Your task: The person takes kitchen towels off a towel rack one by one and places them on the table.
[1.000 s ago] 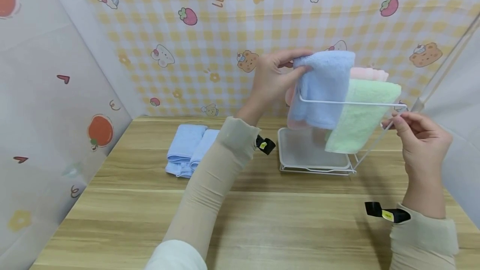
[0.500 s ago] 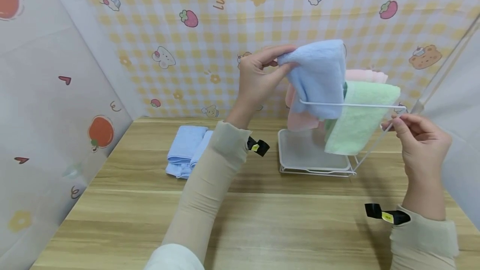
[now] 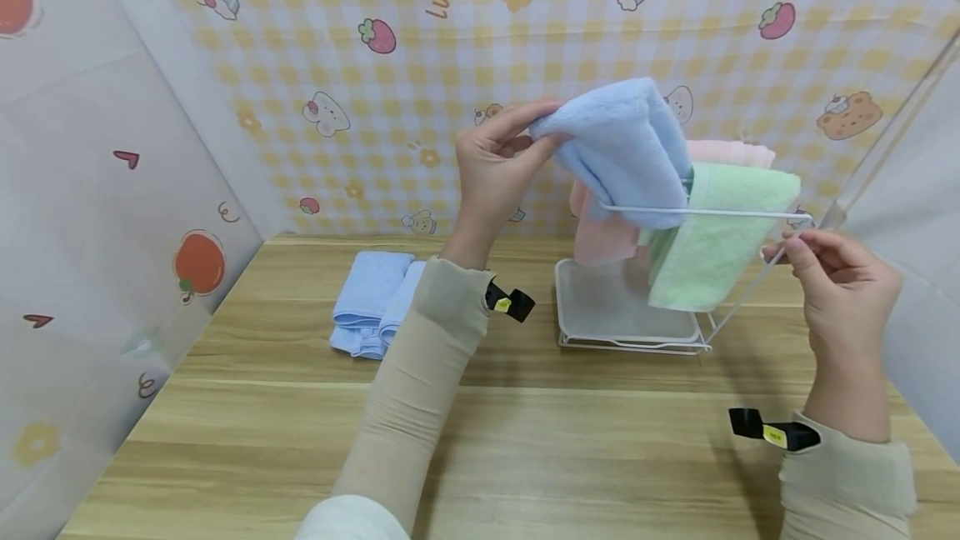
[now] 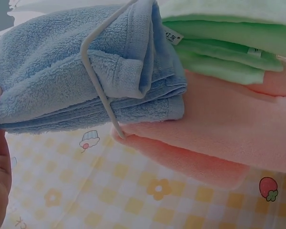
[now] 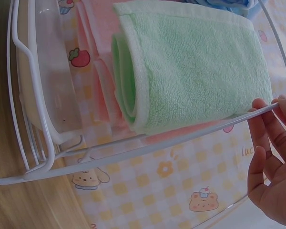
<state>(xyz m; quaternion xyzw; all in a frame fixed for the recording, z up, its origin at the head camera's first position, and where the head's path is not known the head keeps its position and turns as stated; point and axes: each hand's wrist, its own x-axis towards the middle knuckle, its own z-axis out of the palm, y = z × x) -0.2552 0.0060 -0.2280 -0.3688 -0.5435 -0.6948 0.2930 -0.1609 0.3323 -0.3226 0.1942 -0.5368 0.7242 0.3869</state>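
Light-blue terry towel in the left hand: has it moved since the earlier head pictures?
Yes: in the head view, the light-blue terry towel has shifted left and upward against the white wire rack.

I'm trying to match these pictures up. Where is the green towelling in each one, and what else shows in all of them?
Head: the green towelling is right of centre, just right of the raised blue towel.
Left wrist: green towelling fills the upper right corner.
Right wrist: green towelling looms large in the upper half.
Shared landmark: the pink towelling, beside the green in every view.
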